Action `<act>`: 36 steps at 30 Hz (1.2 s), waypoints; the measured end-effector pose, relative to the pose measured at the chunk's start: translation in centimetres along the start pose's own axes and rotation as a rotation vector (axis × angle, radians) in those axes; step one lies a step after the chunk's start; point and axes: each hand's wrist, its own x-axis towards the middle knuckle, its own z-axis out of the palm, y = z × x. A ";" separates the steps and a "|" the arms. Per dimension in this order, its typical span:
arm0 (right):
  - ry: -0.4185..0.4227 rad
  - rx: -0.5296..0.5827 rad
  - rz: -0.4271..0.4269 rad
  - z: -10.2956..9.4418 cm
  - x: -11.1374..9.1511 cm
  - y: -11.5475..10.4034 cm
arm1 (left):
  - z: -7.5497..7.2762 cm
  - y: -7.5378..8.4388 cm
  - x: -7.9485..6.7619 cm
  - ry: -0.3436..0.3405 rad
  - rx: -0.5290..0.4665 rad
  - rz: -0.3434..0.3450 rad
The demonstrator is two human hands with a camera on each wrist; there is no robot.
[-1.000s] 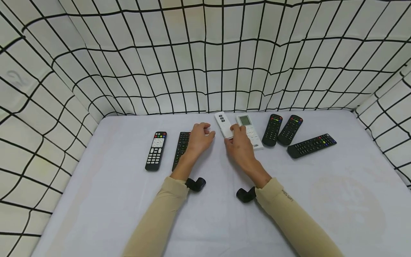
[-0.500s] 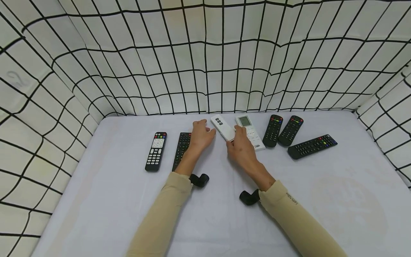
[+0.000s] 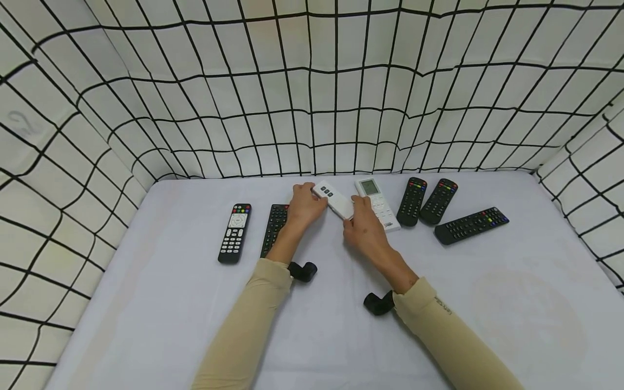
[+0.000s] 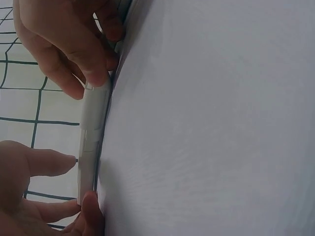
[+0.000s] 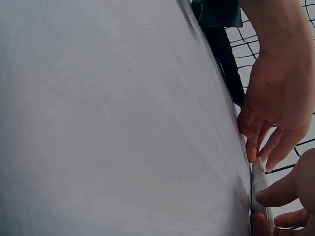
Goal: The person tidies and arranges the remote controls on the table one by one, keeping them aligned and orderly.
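In the head view, the small white remote (image 3: 333,199) is now slanting further left, its far end reaching the left hand (image 3: 304,208); the right hand (image 3: 364,227) is pinching the near end. In the left wrist view, both are gripping opposite ends. In the right wrist view, fingers are bending around it.

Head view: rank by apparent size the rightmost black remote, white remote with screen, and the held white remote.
1. Rightmost black remote
2. White remote with screen
3. Held white remote
Both white remotes are partly covered.
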 end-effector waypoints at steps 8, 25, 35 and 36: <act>-0.037 -0.009 -0.012 -0.4 -0.4 0.0 | 0.1 -0.2 0.0 0.009 -0.024 0.017; -0.080 -0.018 0.027 -1.2 -0.8 -0.1 | -0.3 -0.3 -0.5 0.002 -0.135 0.065; -0.059 0.014 0.024 -1.5 -1.2 0.3 | -0.2 -0.5 -1.1 0.017 -0.265 0.010; -0.062 0.028 0.019 -1.4 -1.2 0.3 | -0.2 -0.6 -1.1 0.024 -0.277 0.002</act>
